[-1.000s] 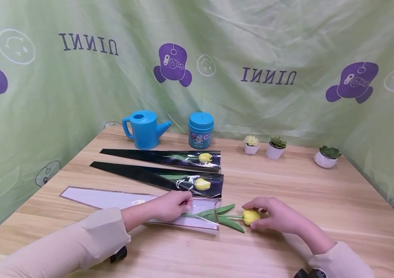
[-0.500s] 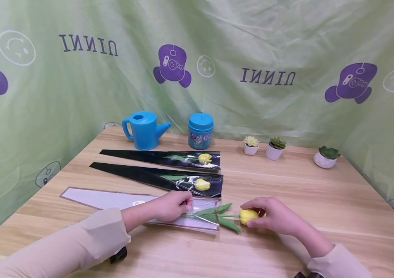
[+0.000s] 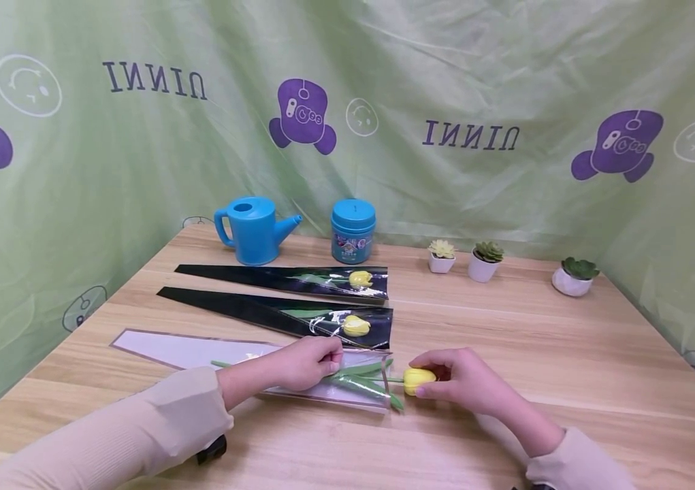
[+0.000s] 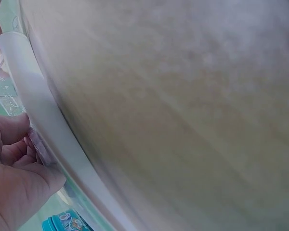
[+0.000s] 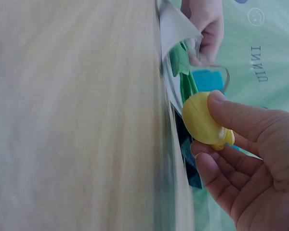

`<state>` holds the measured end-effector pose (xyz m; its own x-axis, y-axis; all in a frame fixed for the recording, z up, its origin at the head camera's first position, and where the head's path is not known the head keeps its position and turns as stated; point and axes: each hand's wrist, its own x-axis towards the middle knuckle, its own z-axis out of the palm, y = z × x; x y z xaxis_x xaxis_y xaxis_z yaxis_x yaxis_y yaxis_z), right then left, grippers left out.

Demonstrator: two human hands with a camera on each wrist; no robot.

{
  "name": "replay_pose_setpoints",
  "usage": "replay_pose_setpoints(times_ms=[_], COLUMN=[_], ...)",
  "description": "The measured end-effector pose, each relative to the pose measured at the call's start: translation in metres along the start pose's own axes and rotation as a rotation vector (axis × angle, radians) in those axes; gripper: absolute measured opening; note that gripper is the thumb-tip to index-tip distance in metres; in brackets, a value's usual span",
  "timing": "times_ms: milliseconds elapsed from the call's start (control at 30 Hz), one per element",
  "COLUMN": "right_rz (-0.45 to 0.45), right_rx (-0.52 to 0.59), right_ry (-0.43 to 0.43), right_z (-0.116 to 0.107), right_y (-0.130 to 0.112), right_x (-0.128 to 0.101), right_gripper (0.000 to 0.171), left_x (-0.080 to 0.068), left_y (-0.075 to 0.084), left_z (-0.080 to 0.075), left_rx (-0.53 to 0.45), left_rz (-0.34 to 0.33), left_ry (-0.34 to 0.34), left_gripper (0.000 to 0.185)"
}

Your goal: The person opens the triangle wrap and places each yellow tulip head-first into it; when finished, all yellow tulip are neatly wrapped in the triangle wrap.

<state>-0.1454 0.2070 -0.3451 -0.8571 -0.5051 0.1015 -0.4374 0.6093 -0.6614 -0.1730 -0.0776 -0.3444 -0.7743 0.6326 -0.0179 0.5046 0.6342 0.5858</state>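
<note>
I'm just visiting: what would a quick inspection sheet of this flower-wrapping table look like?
Surface: wooden table, lying level.
Job's things: yellow tulip, stem partly inside the clear sleeve; bloom outside the mouth.
Clutter: two wrapped tulips in black sleeves; blue watering can; blue jar; three potted succulents.
Hands: left hand pinches the sleeve's mouth; right hand holds the bloom.
Cables: nothing seen.
Surroundings: green printed backdrop.

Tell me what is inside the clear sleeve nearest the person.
Inside the clear sleeve lie the green stem and leaves of a yellow tulip; its bloom is outside the mouth, pinched by the right hand. The left hand covers part of the stem.
</note>
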Motion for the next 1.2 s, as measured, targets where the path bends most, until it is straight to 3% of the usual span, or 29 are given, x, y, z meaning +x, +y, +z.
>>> replay_pose_setpoints(times_ms=[467, 867, 1200], right_rz=[0.04, 0.122, 0.209], right_rx=[0.072, 0.347, 0.562], right_ry=[0.051, 0.037, 0.089], right_z=[0.017, 0.03, 0.045], right_y=[-0.008, -0.012, -0.017], right_x=[0.009, 0.017, 0.022], right_gripper=[0.033, 0.031, 0.029], left_x=[0.001, 0.002, 0.002], left_y=[0.003, 0.004, 0.006], left_z=[-0.001, -0.002, -0.002], left_rx=[-0.018, -0.013, -0.013], left_rz=[0.004, -0.015, -0.009], left_ry=[-0.001, 0.001, 0.008], left_gripper=[0.017, 0.017, 0.017])
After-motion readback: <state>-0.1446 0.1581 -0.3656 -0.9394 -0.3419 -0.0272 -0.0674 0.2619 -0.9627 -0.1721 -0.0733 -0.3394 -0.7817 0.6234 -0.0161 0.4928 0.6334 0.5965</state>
